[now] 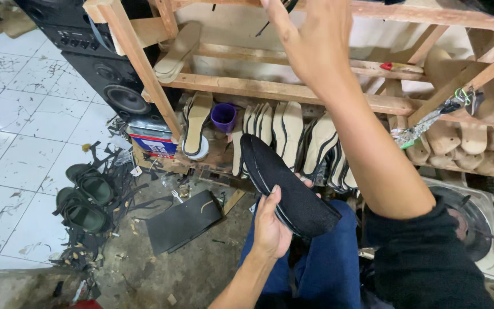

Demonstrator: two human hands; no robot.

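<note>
Gripping the black textured sandal sole [290,191] along its near left edge, our left hand [270,226] holds it tilted above our blue-trousered lap [321,269]. Our right hand [315,40] reaches the far wooden rack [247,87]; we cannot tell its grip.

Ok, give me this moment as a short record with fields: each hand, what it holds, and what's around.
left hand: left hand grips the black fabric-covered sandal sole from below, over the lap
right hand: right hand raised to the top of the wooden rack; fingertips out of frame
rack contents: row of tan-and-black soles standing on edge, purple plastic cup
floor: pair of dark green sandals, flat black rubber sheet
behind: black loudspeaker
</note>
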